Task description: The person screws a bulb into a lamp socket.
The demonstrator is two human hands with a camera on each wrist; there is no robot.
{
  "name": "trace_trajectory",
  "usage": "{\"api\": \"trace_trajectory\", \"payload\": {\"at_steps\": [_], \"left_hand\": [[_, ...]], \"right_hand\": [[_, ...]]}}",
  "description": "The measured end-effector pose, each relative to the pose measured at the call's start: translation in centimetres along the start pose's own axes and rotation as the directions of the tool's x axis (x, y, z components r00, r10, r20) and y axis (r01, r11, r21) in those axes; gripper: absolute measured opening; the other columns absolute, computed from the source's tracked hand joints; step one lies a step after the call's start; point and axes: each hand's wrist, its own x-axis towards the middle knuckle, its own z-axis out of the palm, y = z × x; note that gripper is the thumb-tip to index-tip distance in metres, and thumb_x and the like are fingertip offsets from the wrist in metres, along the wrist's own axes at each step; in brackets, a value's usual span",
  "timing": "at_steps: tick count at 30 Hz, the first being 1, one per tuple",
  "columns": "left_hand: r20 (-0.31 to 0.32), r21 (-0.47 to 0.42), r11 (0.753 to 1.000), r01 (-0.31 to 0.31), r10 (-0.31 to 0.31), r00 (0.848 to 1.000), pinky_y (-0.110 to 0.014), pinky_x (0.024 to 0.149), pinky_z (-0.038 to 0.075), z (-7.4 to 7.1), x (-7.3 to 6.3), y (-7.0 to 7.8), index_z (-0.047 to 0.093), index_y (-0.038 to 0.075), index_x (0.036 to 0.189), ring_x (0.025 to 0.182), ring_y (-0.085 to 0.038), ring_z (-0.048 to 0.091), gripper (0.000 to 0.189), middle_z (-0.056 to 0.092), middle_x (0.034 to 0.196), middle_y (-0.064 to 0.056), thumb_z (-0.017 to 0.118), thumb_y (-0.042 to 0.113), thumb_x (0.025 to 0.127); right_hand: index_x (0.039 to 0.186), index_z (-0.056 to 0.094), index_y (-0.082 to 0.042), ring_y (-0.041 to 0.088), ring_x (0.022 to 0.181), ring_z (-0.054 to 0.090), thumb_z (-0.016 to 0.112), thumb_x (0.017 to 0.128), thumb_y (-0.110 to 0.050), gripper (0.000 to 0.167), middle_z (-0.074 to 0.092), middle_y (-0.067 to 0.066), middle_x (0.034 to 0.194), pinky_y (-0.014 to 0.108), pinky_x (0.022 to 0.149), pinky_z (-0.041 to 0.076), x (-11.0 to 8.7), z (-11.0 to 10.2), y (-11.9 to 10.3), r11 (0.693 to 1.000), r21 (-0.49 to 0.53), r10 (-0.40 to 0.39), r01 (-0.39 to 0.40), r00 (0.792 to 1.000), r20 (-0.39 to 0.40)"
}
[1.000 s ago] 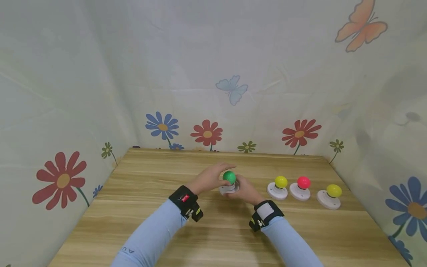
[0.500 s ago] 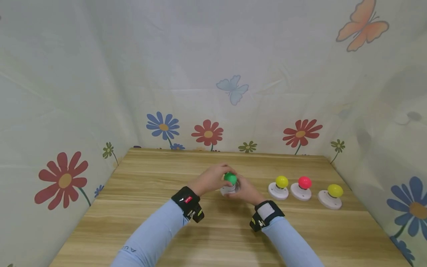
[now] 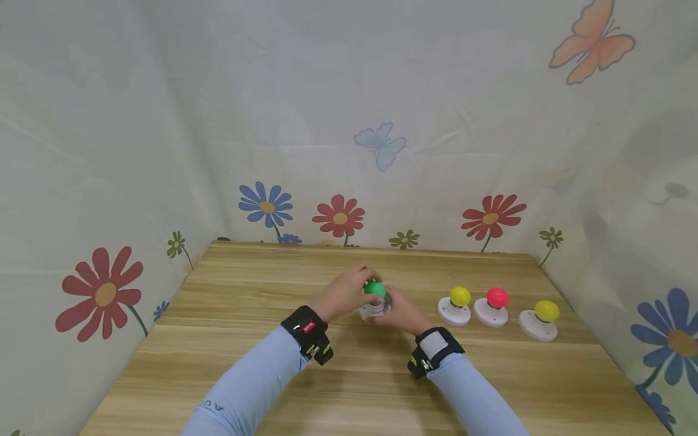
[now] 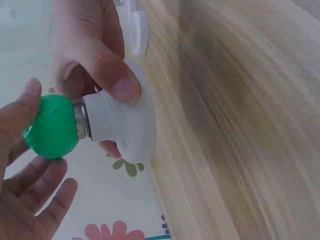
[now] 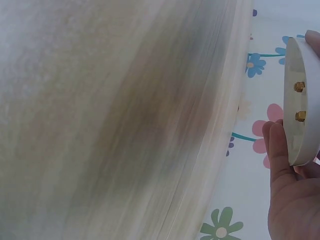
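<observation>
Thumb and fingertips of my left hand [image 3: 346, 293] pinch a green light bulb [image 4: 52, 126] from opposite sides. The bulb's metal cap [image 4: 80, 121] shows partly outside the neck of a white lamp holder [image 4: 135, 120]. My right hand [image 3: 405, 312] grips that holder by its round base, with the thumb lying over the base in the left wrist view. From the right wrist, the hollow underside of the lamp holder [image 5: 297, 135] shows two brass screws. The holder is raised off the wooden table [image 3: 229, 357] and tilted.
To the right stand three white lamp holders with bulbs: a yellow bulb [image 3: 460, 296], a red bulb [image 3: 497, 297] and another yellow bulb [image 3: 547, 311]. A flower-printed curtain [image 3: 305, 91] rises behind the table and along both sides.
One second ago the left fingers were spread wider around the green bulb; they have closed in on it since. The right hand and lamp holder have stayed nearly in place.
</observation>
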Motion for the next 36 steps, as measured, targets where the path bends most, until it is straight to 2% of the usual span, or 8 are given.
{"api": "trace_trajectory", "payload": {"at_steps": [6,9,11,17,22,27,29,36], "left_hand": [[0.091,0.008,0.997,-0.076,0.075,0.993,-0.034,0.102,0.047,-0.6,0.1,-0.7,0.056,0.025,0.134,0.121,-0.017,0.054,0.052,0.056,0.131,0.001,0.074,0.028,0.085],[0.145,0.030,0.994,-0.106,0.101,0.984,-0.034,0.107,0.043,-0.9,0.2,-0.7,0.058,0.023,0.133,0.126,-0.017,0.051,0.047,0.056,0.133,0.001,0.071,0.017,0.088],[0.153,0.028,0.994,-0.103,0.098,0.983,-0.032,0.106,0.043,-0.9,0.1,-0.6,0.059,0.021,0.132,0.126,-0.017,0.052,0.044,0.057,0.132,0.001,0.068,0.013,0.090],[0.136,0.048,0.997,-0.053,0.046,0.990,-0.029,0.101,0.047,-0.6,-0.1,-0.2,0.057,0.019,0.131,0.117,-0.015,0.055,0.041,0.057,0.127,-0.001,0.066,0.019,0.091],[0.096,0.074,0.996,0.040,-0.047,0.994,-0.026,0.093,0.051,-0.4,-0.1,0.4,0.056,0.014,0.129,0.104,-0.013,0.057,0.043,0.056,0.120,-0.003,0.067,0.031,0.090],[0.039,0.089,0.988,0.122,-0.126,0.991,-0.021,0.081,0.053,0.1,0.0,0.6,0.056,0.012,0.122,0.091,-0.010,0.056,0.052,0.056,0.111,-0.001,0.068,0.047,0.086],[0.030,0.091,0.987,0.132,-0.135,0.990,-0.020,0.079,0.053,0.3,0.0,0.7,0.056,0.013,0.121,0.089,-0.010,0.055,0.052,0.056,0.110,-0.001,0.068,0.049,0.085],[0.024,0.084,0.993,0.078,-0.080,0.996,-0.022,0.085,0.053,0.5,0.0,0.5,0.057,0.014,0.122,0.093,-0.010,0.055,0.048,0.055,0.111,-0.001,0.069,0.042,0.086]], "right_hand": [[0.131,0.051,-0.002,0.027,0.113,0.058,0.085,0.071,-0.022,0.072,0.061,0.012,0.124,0.051,0.099,0.046,-0.1,0.0,-0.2,0.999,0.030,0.036,-0.036,0.999,-0.022],[0.131,0.052,0.000,0.028,0.113,0.057,0.086,0.071,-0.023,0.073,0.061,0.013,0.123,0.051,0.099,0.045,-0.1,0.0,-0.3,0.999,0.023,0.043,-0.042,0.999,-0.029],[0.131,0.052,0.000,0.027,0.114,0.058,0.086,0.071,-0.025,0.073,0.061,0.013,0.124,0.050,0.100,0.045,-0.2,0.0,-0.4,0.999,0.005,0.045,-0.045,0.999,-0.029],[0.131,0.053,-0.003,0.027,0.114,0.057,0.085,0.072,-0.026,0.071,0.061,0.012,0.125,0.049,0.101,0.045,-0.3,0.1,-0.4,1.000,-0.015,0.022,-0.022,1.000,-0.018],[0.127,0.055,-0.004,0.024,0.107,0.060,0.084,0.073,-0.026,0.065,0.063,0.010,0.118,0.047,0.096,0.048,-0.1,0.1,-0.1,1.000,0.005,0.020,-0.019,1.000,-0.009],[0.126,0.057,-0.008,0.021,0.103,0.061,0.084,0.074,-0.026,0.061,0.064,0.008,0.115,0.045,0.095,0.050,-0.1,0.1,-0.1,0.998,0.031,0.047,-0.047,0.999,0.003],[0.125,0.057,-0.009,0.021,0.104,0.061,0.084,0.074,-0.025,0.060,0.064,0.007,0.115,0.045,0.095,0.050,-0.1,0.1,-0.1,0.998,0.041,0.047,-0.047,0.999,0.006],[0.126,0.055,-0.006,0.023,0.106,0.061,0.084,0.074,-0.024,0.062,0.063,0.010,0.117,0.047,0.096,0.049,-0.1,0.1,0.0,0.999,0.040,0.027,-0.027,1.000,-0.004]]}}
